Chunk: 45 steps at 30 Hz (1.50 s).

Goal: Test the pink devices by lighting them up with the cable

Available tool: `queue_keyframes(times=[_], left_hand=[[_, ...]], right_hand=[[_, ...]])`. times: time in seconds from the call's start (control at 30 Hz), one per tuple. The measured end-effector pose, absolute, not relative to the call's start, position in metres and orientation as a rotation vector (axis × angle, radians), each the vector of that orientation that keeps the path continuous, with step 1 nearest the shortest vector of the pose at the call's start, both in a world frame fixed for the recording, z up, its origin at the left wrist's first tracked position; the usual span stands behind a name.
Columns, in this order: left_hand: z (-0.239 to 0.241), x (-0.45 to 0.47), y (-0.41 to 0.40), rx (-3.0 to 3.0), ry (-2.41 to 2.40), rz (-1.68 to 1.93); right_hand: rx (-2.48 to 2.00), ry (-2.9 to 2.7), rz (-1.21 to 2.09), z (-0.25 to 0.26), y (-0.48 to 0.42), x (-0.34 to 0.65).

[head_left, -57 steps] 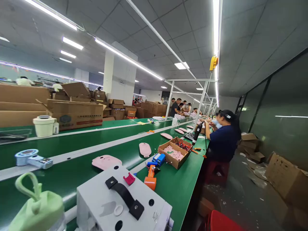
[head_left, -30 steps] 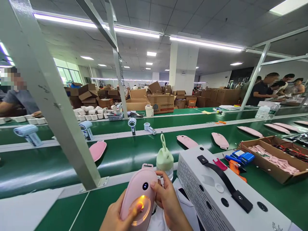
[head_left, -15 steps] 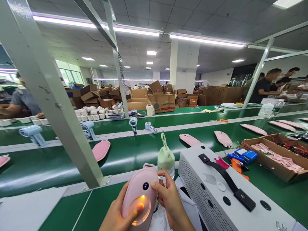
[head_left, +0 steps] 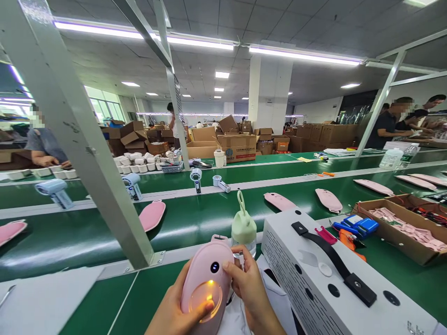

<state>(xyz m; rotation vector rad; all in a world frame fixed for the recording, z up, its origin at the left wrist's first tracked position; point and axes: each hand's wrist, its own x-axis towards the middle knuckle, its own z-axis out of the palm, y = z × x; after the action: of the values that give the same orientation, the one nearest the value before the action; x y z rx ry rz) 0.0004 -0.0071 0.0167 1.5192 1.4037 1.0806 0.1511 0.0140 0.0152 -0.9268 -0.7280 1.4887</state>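
Clamping the fingers of the left hand (head_left: 181,304) around a pink oval device (head_left: 202,263), held tilted at the near middle, left thumb resting across its glowing ring (head_left: 211,289). Touching its right edge with the thumb of the right hand (head_left: 249,281), just beside the small black display (head_left: 214,267); cannot tell whether the other right fingers are apart or closed. Just beyond on the desk (head_left: 139,298), a green-topped bottle (head_left: 243,228); to the right, a white box (head_left: 314,279) with a black strap. Farther right, blue packs (head_left: 366,227) near a cardboard tray (head_left: 391,239) of pink pieces. Beyond, pink shells (head_left: 152,216) spaced left and right. Far left, another person (head_left: 45,142).
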Motion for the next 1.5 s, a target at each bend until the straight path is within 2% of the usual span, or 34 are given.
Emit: queue_keyframes(times=[0.47, 0.67, 0.83, 1.33, 1.5], left_hand=[[0.016, 0.001, -0.008, 1.412, 1.402, 1.121], [0.012, -0.009, -0.001, 1.071, 1.344, 1.251], [0.023, -0.016, -0.001, 0.776, 1.302, 1.317], [0.024, -0.018, -0.004, 0.785, 1.251, 1.324], [0.022, -0.019, -0.003, 0.849, 1.263, 1.319]], right_hand=[[-0.903, -0.793, 1.459, 0.006, 0.016, 0.149], [-0.993, -1.064, 1.229, -0.005, 0.016, 0.155], [-0.904, -1.356, 1.368, 0.002, 0.013, 0.16], [-0.734, -1.21, 1.451, 0.007, 0.009, 0.155], [-0.809, -1.285, 1.429, 0.007, 0.008, 0.157]])
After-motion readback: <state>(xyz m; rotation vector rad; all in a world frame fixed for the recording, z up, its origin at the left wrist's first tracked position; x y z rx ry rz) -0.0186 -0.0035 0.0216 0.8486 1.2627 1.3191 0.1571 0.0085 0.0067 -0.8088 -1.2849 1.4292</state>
